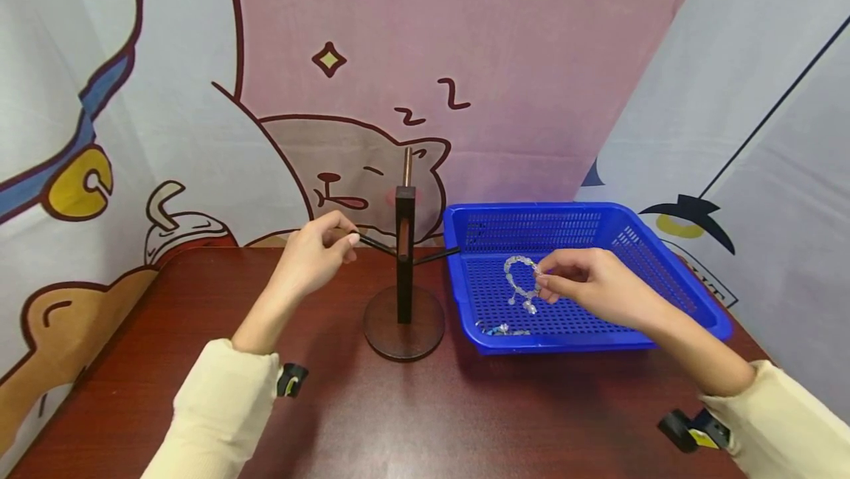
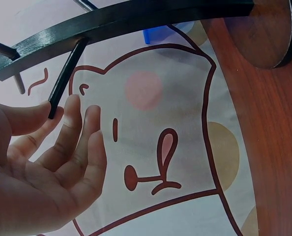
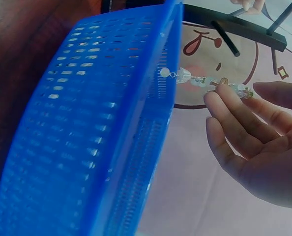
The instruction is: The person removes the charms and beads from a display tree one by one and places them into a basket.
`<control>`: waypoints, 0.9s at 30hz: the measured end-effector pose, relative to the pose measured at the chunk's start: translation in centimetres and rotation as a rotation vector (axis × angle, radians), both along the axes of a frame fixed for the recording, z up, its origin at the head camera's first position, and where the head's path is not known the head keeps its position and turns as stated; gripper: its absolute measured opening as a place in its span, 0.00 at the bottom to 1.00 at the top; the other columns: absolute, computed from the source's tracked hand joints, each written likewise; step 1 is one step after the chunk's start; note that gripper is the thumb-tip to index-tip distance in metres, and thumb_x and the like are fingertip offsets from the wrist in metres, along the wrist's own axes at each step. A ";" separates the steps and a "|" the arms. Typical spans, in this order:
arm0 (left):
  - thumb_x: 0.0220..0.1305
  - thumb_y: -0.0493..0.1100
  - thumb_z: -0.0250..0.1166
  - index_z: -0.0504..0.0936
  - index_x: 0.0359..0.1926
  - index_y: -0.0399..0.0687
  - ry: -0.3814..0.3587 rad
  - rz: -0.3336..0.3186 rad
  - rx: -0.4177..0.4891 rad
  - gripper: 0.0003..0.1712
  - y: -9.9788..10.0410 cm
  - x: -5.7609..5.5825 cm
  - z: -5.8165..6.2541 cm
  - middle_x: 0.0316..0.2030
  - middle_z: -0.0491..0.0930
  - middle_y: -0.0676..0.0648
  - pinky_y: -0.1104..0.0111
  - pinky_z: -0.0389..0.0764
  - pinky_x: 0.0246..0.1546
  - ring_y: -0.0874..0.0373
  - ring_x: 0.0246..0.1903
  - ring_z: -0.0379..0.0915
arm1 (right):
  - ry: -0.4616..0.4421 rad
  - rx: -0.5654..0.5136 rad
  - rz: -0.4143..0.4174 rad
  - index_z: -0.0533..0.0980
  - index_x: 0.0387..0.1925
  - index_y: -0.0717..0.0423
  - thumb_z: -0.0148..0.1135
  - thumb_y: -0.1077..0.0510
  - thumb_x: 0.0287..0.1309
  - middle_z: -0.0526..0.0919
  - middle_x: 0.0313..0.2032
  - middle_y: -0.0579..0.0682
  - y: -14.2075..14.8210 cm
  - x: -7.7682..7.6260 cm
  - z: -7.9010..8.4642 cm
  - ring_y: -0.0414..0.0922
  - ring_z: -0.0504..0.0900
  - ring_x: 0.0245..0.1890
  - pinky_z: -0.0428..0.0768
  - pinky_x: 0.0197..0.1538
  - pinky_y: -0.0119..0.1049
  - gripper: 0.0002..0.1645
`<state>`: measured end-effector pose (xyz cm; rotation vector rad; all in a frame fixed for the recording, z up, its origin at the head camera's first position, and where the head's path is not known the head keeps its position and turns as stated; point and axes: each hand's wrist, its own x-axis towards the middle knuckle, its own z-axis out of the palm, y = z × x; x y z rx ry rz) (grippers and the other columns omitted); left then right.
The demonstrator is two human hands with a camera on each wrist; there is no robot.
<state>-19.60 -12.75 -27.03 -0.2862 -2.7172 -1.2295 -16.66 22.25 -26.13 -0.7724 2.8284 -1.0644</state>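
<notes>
A dark wooden stand (image 1: 404, 272) with a round base and several thin pegs stands upright on the table. My left hand (image 1: 311, 256) pinches the tip of its left peg (image 2: 68, 76) between thumb and index finger, the other fingers loosely bent. To the right, my right hand (image 1: 594, 283) holds a clear beaded bracelet (image 1: 508, 272) between thumb and fingertips. The bracelet hangs over the blue basket (image 1: 564, 344), its pale charms dangling at the lower end. In the right wrist view, the bracelet (image 3: 200, 80) appears edge-on beside the basket's rim.
More beaded jewellery (image 1: 501, 330) lies in the basket's near left corner. One right-hand peg (image 1: 438, 255) of the stand reaches to the basket's left rim. A cartoon-printed cloth (image 1: 531, 58) hangs behind the reddish-brown table (image 1: 372, 420).
</notes>
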 end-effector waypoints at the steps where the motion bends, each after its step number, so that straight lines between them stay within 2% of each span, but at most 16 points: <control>1: 0.64 0.39 0.56 0.76 0.38 0.43 -0.001 0.000 0.001 0.05 0.0 0.0 0.0 0.20 0.79 0.49 0.66 0.69 0.24 0.54 0.27 0.77 | 0.002 0.003 -0.001 0.78 0.33 0.56 0.57 0.60 0.60 0.80 0.23 0.41 0.2 0.0 -0.2 0.41 0.80 0.27 0.76 0.32 0.34 0.05; 4: 0.65 0.39 0.56 0.76 0.38 0.43 -0.004 -0.001 0.006 0.05 0.0 0.1 0.0 0.20 0.79 0.49 0.66 0.69 0.24 0.54 0.28 0.77 | 0.014 0.011 0.010 0.78 0.33 0.55 0.56 0.61 0.60 0.79 0.23 0.41 0.7 0.2 -0.7 0.41 0.80 0.27 0.75 0.31 0.33 0.04; 11: 0.64 0.38 0.56 0.76 0.37 0.43 0.010 0.001 0.012 0.04 0.0 0.0 -0.1 0.20 0.79 0.49 0.66 0.70 0.24 0.54 0.27 0.77 | 0.008 -0.010 0.036 0.78 0.36 0.60 0.57 0.66 0.58 0.80 0.26 0.44 1.6 0.4 -2.3 0.39 0.79 0.27 0.76 0.31 0.32 0.05; 19: 0.65 0.39 0.56 0.76 0.38 0.43 -0.002 0.004 0.030 0.05 0.0 0.1 -0.3 0.21 0.79 0.48 0.66 0.70 0.25 0.54 0.27 0.77 | -0.060 -0.001 -0.003 0.79 0.37 0.59 0.58 0.61 0.59 0.82 0.29 0.46 2.3 0.7 -3.6 0.39 0.79 0.28 0.76 0.31 0.32 0.07; 27: 0.65 0.39 0.56 0.76 0.40 0.43 0.005 0.011 0.035 0.06 0.0 0.0 -0.4 0.21 0.79 0.48 0.66 0.70 0.26 0.55 0.28 0.78 | -0.058 -0.014 0.006 0.78 0.38 0.60 0.57 0.61 0.59 0.82 0.29 0.46 2.8 0.7 -4.5 0.38 0.79 0.28 0.76 0.31 0.32 0.07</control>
